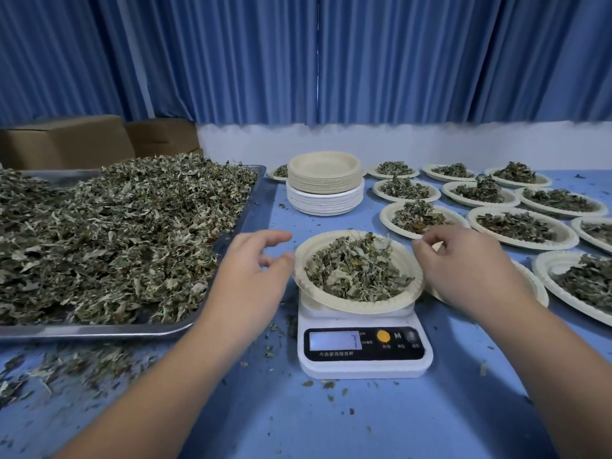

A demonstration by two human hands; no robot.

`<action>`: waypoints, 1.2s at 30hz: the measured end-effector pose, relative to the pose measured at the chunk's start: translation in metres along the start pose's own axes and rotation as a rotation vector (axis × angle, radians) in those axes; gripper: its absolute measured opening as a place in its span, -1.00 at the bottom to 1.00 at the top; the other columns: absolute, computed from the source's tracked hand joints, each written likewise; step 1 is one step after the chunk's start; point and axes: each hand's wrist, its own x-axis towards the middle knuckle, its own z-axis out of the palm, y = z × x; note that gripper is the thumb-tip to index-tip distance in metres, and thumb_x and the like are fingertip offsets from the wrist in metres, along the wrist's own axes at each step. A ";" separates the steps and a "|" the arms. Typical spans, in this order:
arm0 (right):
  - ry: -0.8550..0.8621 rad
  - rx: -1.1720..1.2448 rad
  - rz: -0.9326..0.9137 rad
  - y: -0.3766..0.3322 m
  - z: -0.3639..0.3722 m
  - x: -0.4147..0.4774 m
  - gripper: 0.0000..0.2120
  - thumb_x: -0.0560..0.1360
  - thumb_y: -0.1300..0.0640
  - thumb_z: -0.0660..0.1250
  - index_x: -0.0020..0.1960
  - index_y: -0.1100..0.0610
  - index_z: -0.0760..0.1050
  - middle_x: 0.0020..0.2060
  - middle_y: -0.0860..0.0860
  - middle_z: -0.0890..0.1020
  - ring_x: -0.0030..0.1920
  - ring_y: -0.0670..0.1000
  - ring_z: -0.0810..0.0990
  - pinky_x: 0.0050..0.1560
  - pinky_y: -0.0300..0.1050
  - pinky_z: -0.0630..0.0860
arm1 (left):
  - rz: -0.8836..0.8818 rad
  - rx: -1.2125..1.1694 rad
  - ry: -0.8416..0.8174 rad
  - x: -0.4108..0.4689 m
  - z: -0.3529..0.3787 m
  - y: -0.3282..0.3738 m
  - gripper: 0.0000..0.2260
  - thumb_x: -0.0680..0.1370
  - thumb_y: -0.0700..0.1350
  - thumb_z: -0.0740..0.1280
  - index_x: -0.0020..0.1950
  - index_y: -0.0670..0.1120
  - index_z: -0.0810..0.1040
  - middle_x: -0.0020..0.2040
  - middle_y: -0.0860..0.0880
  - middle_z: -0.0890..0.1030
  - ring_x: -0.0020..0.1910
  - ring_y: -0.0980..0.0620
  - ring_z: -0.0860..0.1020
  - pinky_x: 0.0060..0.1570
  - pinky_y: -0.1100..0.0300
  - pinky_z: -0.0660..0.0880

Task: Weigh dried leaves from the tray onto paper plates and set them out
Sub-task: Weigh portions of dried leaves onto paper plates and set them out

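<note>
Dried leaves (356, 270), grey-green and crumpled, lie heaped in a round white paper plate (409, 294) that sits on the small white digital kitchen scale (364, 362) in the middle of the blue table (331, 425). A far larger heap fills the large shallow metal tray (99, 331) to the left of the scale.

We judge the weighing step to be in hand and near its end, since the portion is on the scale and our hands flank the plate. Our left hand (251, 270) hovers at the plate's left rim with fingers loosely curled, thumb and forefinger apart, holding nothing. One fingertip is at or just beside the rim. Our right hand (463, 263) is at the right rim with fingers bent inward. We cannot tell whether they pinch the rim, a scrap of leaf or nothing.

The scale's display (334, 341) shows what looks like a single 7, though it is blurred. If that is the wanted weight, the next move calls for taking the plate by both rims and lifting it level so the light leaves do not spill. It would then go in a free spot beside the filled white paper plates (523, 226) laid out in rows on the right. After that, a fresh plate from the stack of empty round paper plates (324, 180) behind the scale would go on.
</note>
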 end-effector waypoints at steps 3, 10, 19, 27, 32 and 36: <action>-0.043 -0.084 0.040 0.000 0.001 0.001 -0.80 0.53 -0.08 0.23 -0.07 0.02 0.53 -0.46 -0.03 0.54 -0.42 -0.06 0.49 -0.47 -0.23 0.25 | -0.201 -0.141 -0.029 0.002 0.014 -0.004 -0.76 0.58 -0.05 0.30 0.25 0.12 0.49 0.12 0.06 0.51 -0.10 0.09 0.53 0.08 0.16 0.48; -0.122 0.004 0.079 -0.005 0.003 -0.002 -0.61 0.54 -0.02 0.25 -0.32 0.24 0.51 -0.54 0.07 0.49 -0.50 0.00 0.44 -0.60 -0.27 0.24 | -0.369 -0.329 -0.139 0.007 0.021 -0.011 -0.80 0.56 -0.08 0.35 0.18 0.05 0.57 -0.20 0.04 0.66 -0.28 0.23 0.60 -0.16 0.24 0.50; -0.093 0.521 0.187 -0.011 -0.021 -0.017 -0.87 0.55 0.06 0.28 -0.15 -0.05 0.55 -0.65 -0.06 0.48 -0.63 -0.13 0.41 -0.56 -0.28 0.33 | -0.288 -0.628 -0.099 -0.002 0.009 0.006 -0.76 0.57 -0.22 0.33 0.24 -0.09 0.57 -0.39 -0.01 0.55 -0.45 0.09 0.45 -0.41 0.19 0.40; -0.076 0.601 0.280 0.021 -0.097 -0.058 -0.84 0.53 0.11 0.28 0.10 0.03 0.52 -0.58 -0.01 0.56 -0.55 -0.02 0.52 -0.54 -0.22 0.40 | -0.191 -0.948 -0.340 -0.043 0.036 0.055 -0.60 0.39 -0.21 0.34 0.23 -0.21 0.56 -0.23 -0.14 0.58 -0.42 0.06 0.48 -0.45 0.22 0.47; 0.052 0.492 0.373 0.075 -0.162 -0.101 -0.86 0.54 0.12 0.28 0.06 0.04 0.56 -0.51 0.02 0.62 -0.54 0.03 0.56 -0.52 -0.19 0.44 | -0.159 -1.033 -0.533 -0.084 0.094 0.102 -0.66 0.45 -0.28 0.29 0.22 -0.17 0.57 -0.22 -0.14 0.61 -0.41 0.04 0.49 -0.46 0.22 0.47; 0.164 0.436 0.494 0.121 -0.227 -0.143 -0.87 0.52 0.21 0.28 -0.04 0.09 0.59 -0.56 0.01 0.57 -0.61 -0.01 0.51 -0.56 -0.26 0.42 | -0.177 -1.041 -0.675 -0.125 0.150 0.151 -0.67 0.56 -0.36 0.22 0.24 -0.08 0.56 -0.22 -0.15 0.57 -0.41 0.02 0.49 -0.46 0.23 0.47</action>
